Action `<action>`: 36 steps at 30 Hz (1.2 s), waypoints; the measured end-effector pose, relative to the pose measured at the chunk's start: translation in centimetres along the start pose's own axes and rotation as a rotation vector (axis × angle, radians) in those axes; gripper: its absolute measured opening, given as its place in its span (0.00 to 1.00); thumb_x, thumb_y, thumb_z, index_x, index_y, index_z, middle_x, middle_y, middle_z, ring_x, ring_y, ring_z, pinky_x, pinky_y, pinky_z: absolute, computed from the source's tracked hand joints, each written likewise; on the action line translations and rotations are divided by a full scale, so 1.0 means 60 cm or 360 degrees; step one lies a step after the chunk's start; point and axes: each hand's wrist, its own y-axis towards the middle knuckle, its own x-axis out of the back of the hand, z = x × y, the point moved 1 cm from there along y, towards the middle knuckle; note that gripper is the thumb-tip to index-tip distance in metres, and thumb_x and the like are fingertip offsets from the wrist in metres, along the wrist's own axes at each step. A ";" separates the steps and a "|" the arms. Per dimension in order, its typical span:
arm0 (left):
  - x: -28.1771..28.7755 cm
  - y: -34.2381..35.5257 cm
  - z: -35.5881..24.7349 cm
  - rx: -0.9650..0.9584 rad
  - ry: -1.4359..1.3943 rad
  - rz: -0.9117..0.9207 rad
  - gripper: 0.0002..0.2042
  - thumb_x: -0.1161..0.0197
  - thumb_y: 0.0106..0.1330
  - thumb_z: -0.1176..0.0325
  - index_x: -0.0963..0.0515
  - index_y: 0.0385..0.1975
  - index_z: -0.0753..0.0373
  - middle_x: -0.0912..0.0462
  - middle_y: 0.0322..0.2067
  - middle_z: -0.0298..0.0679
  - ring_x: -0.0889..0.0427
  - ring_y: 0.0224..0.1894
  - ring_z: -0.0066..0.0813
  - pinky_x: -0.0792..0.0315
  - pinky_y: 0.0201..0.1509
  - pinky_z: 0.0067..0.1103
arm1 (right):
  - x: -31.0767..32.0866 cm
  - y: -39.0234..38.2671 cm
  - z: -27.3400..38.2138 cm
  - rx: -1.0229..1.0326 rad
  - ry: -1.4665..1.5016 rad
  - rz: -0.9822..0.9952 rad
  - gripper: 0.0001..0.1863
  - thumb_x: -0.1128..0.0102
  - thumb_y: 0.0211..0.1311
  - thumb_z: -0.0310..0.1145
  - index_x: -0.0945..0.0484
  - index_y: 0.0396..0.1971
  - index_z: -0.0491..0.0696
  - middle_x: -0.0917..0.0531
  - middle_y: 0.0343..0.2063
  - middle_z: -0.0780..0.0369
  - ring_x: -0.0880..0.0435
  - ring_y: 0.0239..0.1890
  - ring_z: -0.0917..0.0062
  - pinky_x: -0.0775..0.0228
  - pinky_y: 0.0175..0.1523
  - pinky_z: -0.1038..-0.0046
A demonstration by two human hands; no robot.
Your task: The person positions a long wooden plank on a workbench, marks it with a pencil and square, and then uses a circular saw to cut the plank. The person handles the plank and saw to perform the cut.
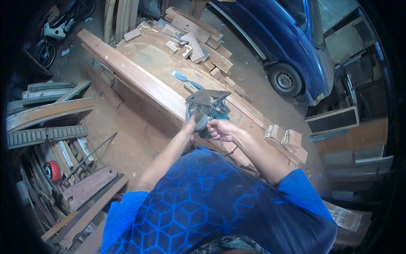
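Note:
A circular saw (pixel 209 101) with a metal base plate and teal body is tipped over at the middle of the view, base plate uppermost, above a long pale board (pixel 135 78) on the workbench. My left hand (pixel 191 127) grips the near left side of the saw at its round guard, fingers partly hidden. My right hand (pixel 222 130) is closed at the near right of the guard, pinching something too small to make out. A blue-handled tool (pixel 180 76) and a beige object (pixel 190 86) lie just behind the saw.
The workbench (pixel 139 53) holds wood offcuts (pixel 198 46) and small blocks (pixel 283 139). A blue vehicle (pixel 296 76) stands at the back right, a motorbike (pixel 55 27) at the back left. Stacked timber (pixel 50 118) and a red wheel (pixel 53 170) lie at left; panels (pixel 351 139) at right.

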 end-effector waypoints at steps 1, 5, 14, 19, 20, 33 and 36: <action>-0.003 0.014 -0.017 -0.0113 0.0030 0.0065 0.33 0.58 0.76 0.37 0.30 0.62 0.63 0.20 0.52 0.47 0.19 0.49 0.45 0.23 0.53 0.44 | -0.004 -0.003 0.013 -0.0044 -0.0188 -0.0068 0.12 0.49 0.75 0.38 0.28 0.30 0.51 0.32 0.19 0.73 0.38 0.19 0.87 0.45 0.23 0.84; -0.108 -0.103 -0.149 0.0235 0.0312 0.0316 0.36 0.57 0.72 0.32 0.25 0.59 0.61 0.16 0.45 0.47 0.16 0.46 0.45 0.23 0.50 0.48 | -0.032 -0.012 0.025 0.0624 -0.2957 -0.0725 0.13 0.48 0.68 0.31 0.18 0.29 0.39 0.14 0.29 0.50 0.13 0.30 0.60 0.22 0.34 0.62; -0.114 -0.046 -0.118 0.0149 -0.0159 0.0571 0.27 0.58 0.76 0.41 0.16 0.41 0.56 0.13 0.33 0.38 0.16 0.32 0.33 0.20 0.37 0.32 | -0.014 -0.001 -0.002 0.0288 -0.0150 -0.0514 0.16 0.38 0.69 0.42 0.23 0.35 0.42 0.20 0.23 0.63 0.19 0.23 0.78 0.24 0.32 0.72; -0.120 -0.027 -0.102 0.0201 -0.0052 0.0348 0.24 0.53 0.71 0.40 0.18 0.36 0.53 0.16 0.31 0.37 0.16 0.32 0.33 0.21 0.35 0.35 | -0.012 -0.027 -0.033 0.1800 -0.2309 -0.1206 0.07 0.45 0.59 0.19 0.29 0.37 0.41 0.23 0.36 0.51 0.20 0.40 0.56 0.26 0.46 0.58; -0.111 -0.031 -0.107 0.0194 0.0007 0.0415 0.23 0.53 0.72 0.42 0.18 0.37 0.54 0.16 0.31 0.37 0.16 0.32 0.33 0.21 0.35 0.36 | -0.016 -0.042 -0.026 0.1634 -0.2182 -0.1011 0.13 0.48 0.52 0.15 0.29 0.40 0.40 0.26 0.40 0.47 0.27 0.49 0.47 0.32 0.54 0.52; -0.075 -0.030 -0.068 -0.0063 0.0216 -0.0238 0.16 0.46 0.72 0.58 0.20 0.41 0.66 0.16 0.30 0.43 0.17 0.23 0.33 0.25 0.22 0.30 | 0.011 -0.058 -0.034 0.1297 -0.1639 -0.1199 0.22 0.35 0.54 0.44 0.21 0.37 0.37 0.16 0.34 0.46 0.15 0.39 0.51 0.22 0.48 0.54; -0.081 -0.049 -0.078 -0.0066 0.0406 -0.0243 0.15 0.46 0.71 0.59 0.19 0.39 0.65 0.17 0.29 0.42 0.19 0.22 0.32 0.27 0.20 0.30 | -0.002 -0.057 -0.035 0.1333 -0.1678 -0.1232 0.22 0.36 0.58 0.45 0.20 0.35 0.37 0.15 0.33 0.46 0.14 0.37 0.52 0.22 0.46 0.55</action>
